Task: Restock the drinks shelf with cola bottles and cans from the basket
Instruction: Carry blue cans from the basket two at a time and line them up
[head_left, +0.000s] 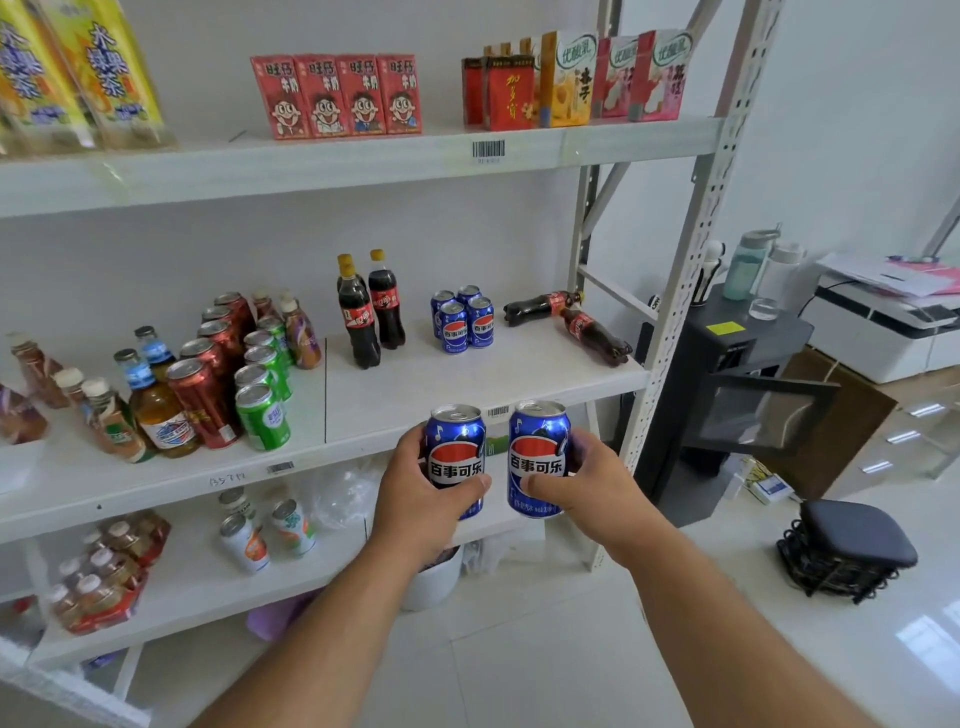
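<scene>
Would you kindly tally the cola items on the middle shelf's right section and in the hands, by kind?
Blue Pepsi cans on the shelf: 4
Blue Pepsi cans in hand, left hand and right hand: 2
Upright cola bottles: 3
Cola bottles lying down: 2
Total: 11

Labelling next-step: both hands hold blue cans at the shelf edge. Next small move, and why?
Probably carry both forward and set them upright beside the blue can cluster. The left hand and right hand each grip a can in front of the middle shelf, with bare space before that cluster.
</scene>
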